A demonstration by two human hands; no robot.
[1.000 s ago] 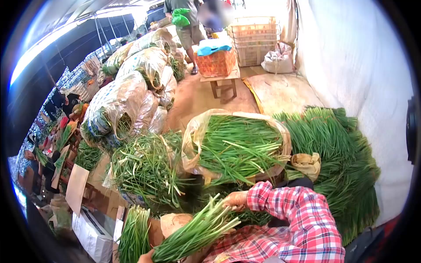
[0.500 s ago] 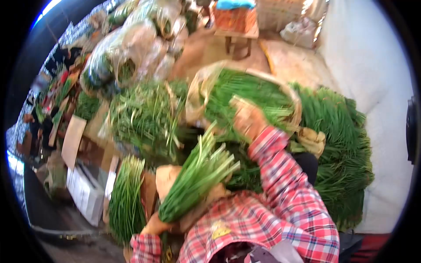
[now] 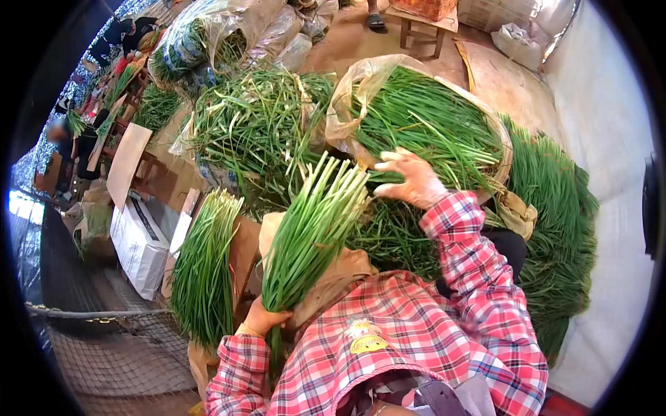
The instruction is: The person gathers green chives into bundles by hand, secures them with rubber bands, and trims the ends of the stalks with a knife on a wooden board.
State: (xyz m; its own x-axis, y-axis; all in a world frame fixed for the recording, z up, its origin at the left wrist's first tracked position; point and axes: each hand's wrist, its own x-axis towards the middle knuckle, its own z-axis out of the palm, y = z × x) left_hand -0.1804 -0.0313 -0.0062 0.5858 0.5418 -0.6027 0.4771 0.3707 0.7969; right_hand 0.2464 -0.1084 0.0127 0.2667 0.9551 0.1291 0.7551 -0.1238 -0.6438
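My left hand (image 3: 262, 319) is closed round the leafy lower end of a thick bunch of garlic chives (image 3: 309, 236). The pale stem ends of the bunch point up and away from me, over a brown sheet on my lap. My right hand (image 3: 411, 179) is held up with its fingers spread and nothing in them. It is to the right of the bunch's stem tips, just in front of a plastic-lined basket (image 3: 340, 114) heaped with loose chives (image 3: 430, 114).
A neat stack of chives (image 3: 555, 229) lies along the white wall at the right. A tangled leaf pile (image 3: 243, 132) is left of the basket. Another bunch (image 3: 205, 270) rests at my left, near a white box (image 3: 137, 243). A stool (image 3: 423, 24) stands at the back.
My right hand has come away from the basket's chives towards the bunch, its fingers opening. My left hand has raised the bunch more upright. The view has shifted.
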